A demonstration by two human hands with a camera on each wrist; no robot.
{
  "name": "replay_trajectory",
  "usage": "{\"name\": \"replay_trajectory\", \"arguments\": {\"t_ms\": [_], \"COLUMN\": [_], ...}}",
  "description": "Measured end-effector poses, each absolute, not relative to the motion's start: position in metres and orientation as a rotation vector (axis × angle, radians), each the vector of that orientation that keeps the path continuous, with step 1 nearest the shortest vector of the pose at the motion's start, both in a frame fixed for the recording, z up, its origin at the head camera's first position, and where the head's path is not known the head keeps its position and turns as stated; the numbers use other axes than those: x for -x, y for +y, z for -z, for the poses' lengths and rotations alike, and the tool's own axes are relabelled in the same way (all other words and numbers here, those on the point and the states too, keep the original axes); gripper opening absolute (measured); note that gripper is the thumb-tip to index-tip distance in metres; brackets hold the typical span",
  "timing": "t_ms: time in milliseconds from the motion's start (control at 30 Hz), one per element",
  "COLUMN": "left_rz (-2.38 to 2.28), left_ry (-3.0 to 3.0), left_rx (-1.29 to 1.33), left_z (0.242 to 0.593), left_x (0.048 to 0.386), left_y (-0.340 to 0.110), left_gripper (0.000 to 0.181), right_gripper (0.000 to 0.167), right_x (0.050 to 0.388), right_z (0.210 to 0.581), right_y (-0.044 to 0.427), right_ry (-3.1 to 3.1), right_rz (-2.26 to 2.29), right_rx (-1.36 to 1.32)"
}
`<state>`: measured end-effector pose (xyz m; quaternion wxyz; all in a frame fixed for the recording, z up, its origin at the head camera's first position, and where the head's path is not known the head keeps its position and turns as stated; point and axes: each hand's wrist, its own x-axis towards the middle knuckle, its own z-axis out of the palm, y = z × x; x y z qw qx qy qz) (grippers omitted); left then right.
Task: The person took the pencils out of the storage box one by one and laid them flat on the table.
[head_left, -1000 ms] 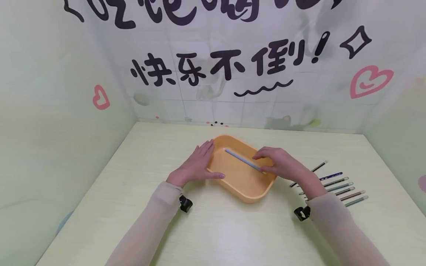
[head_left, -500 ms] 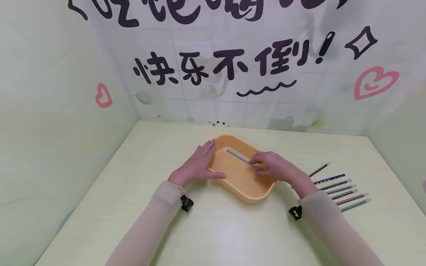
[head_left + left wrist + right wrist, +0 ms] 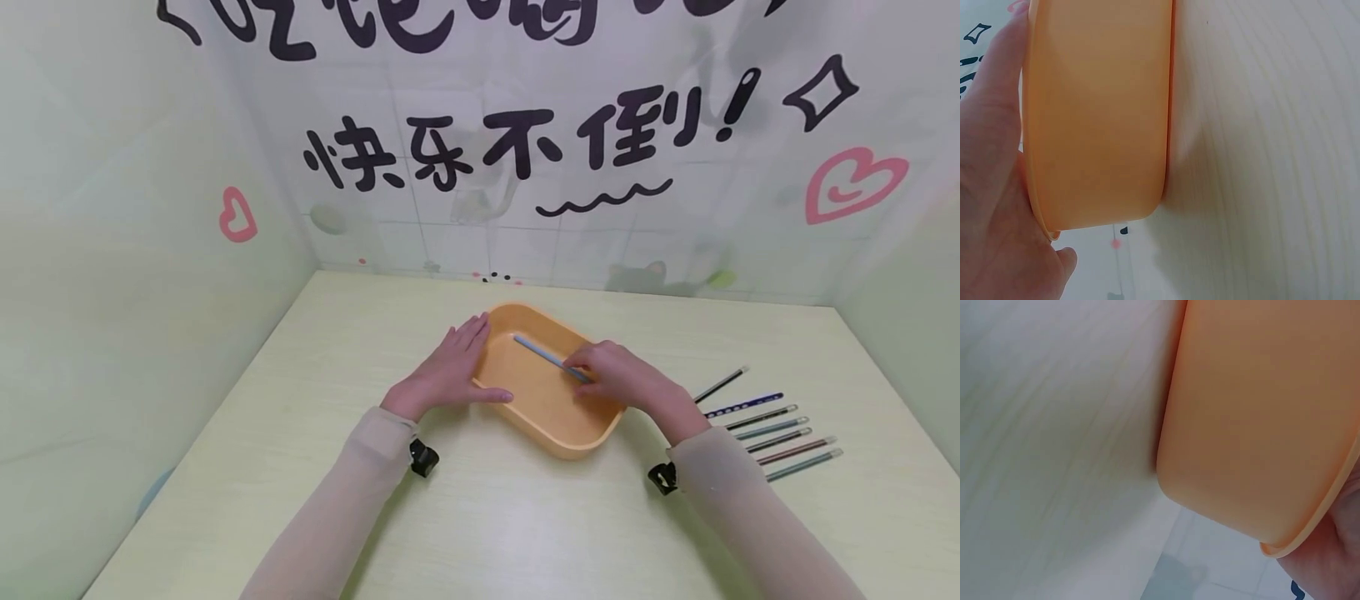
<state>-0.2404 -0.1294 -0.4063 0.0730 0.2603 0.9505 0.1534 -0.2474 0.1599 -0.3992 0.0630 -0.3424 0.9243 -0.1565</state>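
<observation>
An orange plastic tray (image 3: 517, 379) sits askew on the table, and one light blue pencil (image 3: 536, 348) lies inside it along the far side. My left hand (image 3: 441, 375) rests on the tray's left end, its fingers extended along the rim and its thumb over the near edge. Reaching in from the right, my right hand (image 3: 622, 377) has its thumb and fingertips at the pencil and pinches it near its right end, which the hand hides. Both wrist views show mainly the tray's outer wall (image 3: 1097, 112), with part of each hand at the rim.
Several pencils (image 3: 780, 437) lie in a fanned row on the table to the right of the tray, partly behind the right forearm. A printed sheet (image 3: 480, 192) with black lettering stands behind the pale table (image 3: 510, 525).
My right hand has moved left and lower into the tray, and its fingers have closed on the light blue pencil. My left hand stays at the rim.
</observation>
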Motion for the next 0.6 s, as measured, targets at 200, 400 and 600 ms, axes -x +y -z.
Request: {"name": "replay_trajectory", "arguments": {"t_ms": [200,400,600], "left_rz": [-0.452,-0.462,-0.454], "left_ry": [2.856,2.845,2.845], "left_rx": [-0.778,-0.775,-0.766], "left_z": [0.4054,0.4047,0.4044], "left_x": [0.2398,0.2394,0.2391], "left_y": [-0.1296,-0.1284,-0.1283], "left_gripper": [0.119,0.118,0.119], "right_gripper": [0.024,0.012,0.02], "right_x": [0.2478,0.2484,0.2485], "right_z": [0.396,0.3971,0.3976], "right_y": [0.1548,0.1537,0.1532], "right_ry": [2.771,2.758,2.73], "right_rz": [0.443,0.437,0.488], "right_rx": [0.973,0.967,0.922]}}
